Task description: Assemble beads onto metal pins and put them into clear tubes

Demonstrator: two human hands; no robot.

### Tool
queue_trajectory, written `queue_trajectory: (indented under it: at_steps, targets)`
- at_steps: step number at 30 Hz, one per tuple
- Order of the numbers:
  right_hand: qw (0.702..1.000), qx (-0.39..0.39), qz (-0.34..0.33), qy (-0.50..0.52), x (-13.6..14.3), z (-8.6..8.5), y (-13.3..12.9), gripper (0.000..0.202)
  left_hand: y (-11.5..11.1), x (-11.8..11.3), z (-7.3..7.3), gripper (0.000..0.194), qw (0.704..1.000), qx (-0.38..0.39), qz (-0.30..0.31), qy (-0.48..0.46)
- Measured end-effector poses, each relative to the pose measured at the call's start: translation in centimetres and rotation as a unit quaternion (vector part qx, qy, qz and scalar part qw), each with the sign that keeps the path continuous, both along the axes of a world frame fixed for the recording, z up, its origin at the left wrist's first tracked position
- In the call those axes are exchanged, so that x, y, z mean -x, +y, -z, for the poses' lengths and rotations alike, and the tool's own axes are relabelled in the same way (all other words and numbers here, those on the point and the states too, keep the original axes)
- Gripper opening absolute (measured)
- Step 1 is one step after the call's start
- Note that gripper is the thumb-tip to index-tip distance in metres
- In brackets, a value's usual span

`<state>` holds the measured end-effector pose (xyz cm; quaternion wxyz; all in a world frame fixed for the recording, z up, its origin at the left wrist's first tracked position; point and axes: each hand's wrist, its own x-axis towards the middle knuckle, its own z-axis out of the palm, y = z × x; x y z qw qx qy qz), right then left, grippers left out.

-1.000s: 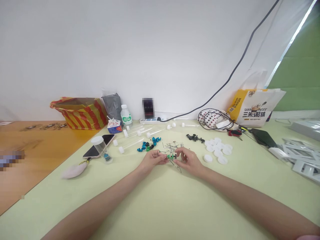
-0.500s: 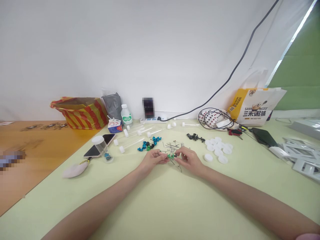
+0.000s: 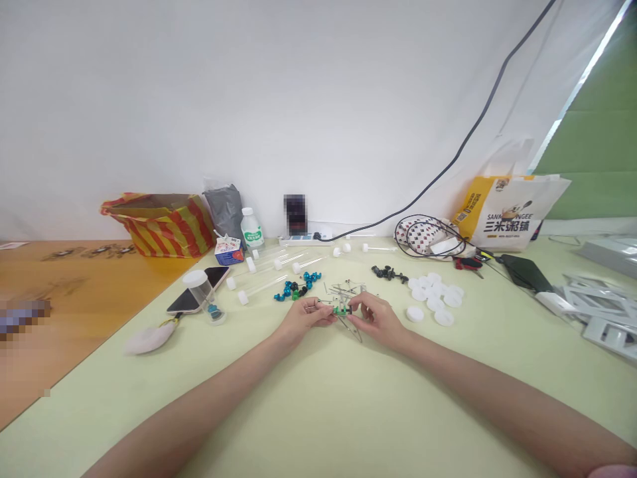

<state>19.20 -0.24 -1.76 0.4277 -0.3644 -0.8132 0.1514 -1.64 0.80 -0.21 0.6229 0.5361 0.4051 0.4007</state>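
My left hand (image 3: 306, 317) and my right hand (image 3: 375, 317) meet over the middle of the table. Between their fingertips is a small green part (image 3: 340, 311) with metal pieces and a dark end. The left fingers pinch its left side, and the right thumb and forefinger close on the dark end. Thin metal rods (image 3: 348, 290) lie loosely under and behind the hands. Left of them sits a cluster of blue, black and green knobs (image 3: 298, 287). Black knobs (image 3: 389, 273) lie behind my right hand, and white round caps (image 3: 435, 292) are to its right.
Clear tubes with white caps (image 3: 266, 285) lie at the back left. A clear jar (image 3: 204, 299) stands by a phone (image 3: 182, 302). A striped bag (image 3: 164, 226), a bottle (image 3: 252, 229) and a carton (image 3: 229, 251) stand behind. Right are cables (image 3: 432, 236), a paper bag (image 3: 517, 212) and grey frames (image 3: 604, 305).
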Motion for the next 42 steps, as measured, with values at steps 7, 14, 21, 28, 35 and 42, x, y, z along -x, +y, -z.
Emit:
queue_trajectory:
  at_steps: [7,14,21,28,35,42]
  targets:
    - [1.0,0.005,0.002,0.003,-0.02,0.17,0.05,0.021,-0.06,-0.06,-0.05,0.027,1.0,0.002,0.0,-0.01]
    - [1.0,0.008,0.002,0.0,0.0,0.16,0.03,0.018,-0.03,0.02,0.04,0.026,1.0,-0.003,0.002,-0.009]
    - [1.0,-0.001,0.0,-0.001,0.0,0.1,0.07,0.017,-0.09,0.0,0.16,0.027,1.0,-0.004,-0.001,-0.007]
    - [1.0,0.006,0.003,0.006,0.03,0.32,0.16,0.022,-0.11,-0.04,-0.11,0.027,1.0,0.002,0.002,-0.004]
    - [1.0,0.004,-0.002,-0.002,-0.07,0.3,0.21,0.016,0.08,0.05,0.17,0.026,1.0,0.003,0.003,-0.006]
    - [1.0,0.0,0.001,0.0,0.04,0.31,0.13,0.02,0.09,0.04,0.24,0.025,1.0,0.0,0.001,-0.007]
